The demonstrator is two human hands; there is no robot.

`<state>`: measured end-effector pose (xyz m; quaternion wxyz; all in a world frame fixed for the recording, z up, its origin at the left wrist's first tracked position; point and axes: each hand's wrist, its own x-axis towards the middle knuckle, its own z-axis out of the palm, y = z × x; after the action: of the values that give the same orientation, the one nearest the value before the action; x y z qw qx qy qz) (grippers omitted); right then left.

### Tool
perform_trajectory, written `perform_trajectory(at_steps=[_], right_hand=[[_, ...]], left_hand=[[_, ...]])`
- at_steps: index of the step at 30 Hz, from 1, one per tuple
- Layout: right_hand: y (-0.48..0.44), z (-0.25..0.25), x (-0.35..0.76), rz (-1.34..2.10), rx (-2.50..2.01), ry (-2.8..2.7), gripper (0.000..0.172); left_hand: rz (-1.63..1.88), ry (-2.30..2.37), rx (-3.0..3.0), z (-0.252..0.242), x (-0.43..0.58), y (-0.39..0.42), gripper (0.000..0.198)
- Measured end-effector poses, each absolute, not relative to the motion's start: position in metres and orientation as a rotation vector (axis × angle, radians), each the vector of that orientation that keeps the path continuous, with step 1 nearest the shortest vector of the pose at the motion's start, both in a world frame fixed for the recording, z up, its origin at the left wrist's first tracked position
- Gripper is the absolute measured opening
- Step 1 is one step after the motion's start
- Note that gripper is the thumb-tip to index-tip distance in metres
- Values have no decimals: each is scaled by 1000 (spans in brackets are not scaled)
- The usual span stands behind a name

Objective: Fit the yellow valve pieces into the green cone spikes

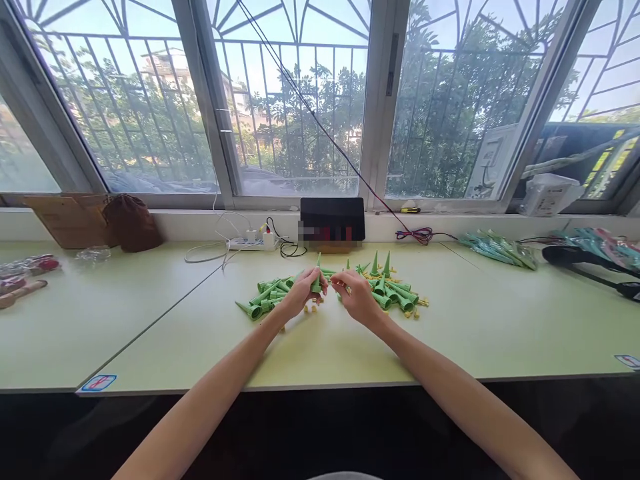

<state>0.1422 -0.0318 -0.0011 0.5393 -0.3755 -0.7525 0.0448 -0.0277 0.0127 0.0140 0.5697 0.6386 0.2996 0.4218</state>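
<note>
My left hand is closed around a green pointed cone, its tip pointing up. Just to the right, my right hand has its fingers pinched together close to the cone; whatever may be between them is too small to tell. A pile of similar green cones lies by my left hand. More green cones lie beyond and beside my right hand, a few of them standing upright. Small yellow pieces are scattered on the table below my hands and around the right-hand pile.
The pale table runs along the windows. At its back stand a dark screen, a white power strip and a brown bag. Bagged items and a black strap-like object lie right, a wooden-handled item far left.
</note>
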Motion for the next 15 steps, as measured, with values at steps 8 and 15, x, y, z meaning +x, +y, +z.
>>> perform_trajectory(at_steps=[8,15], right_hand=[[-28,-11,140,207,-909,-1772,14],[-30,-10,136,241,-910,-1763,14]], left_hand=[[1016,764,1544,10,-27,17,43],[1103,794,1582,6,-26,19,41]])
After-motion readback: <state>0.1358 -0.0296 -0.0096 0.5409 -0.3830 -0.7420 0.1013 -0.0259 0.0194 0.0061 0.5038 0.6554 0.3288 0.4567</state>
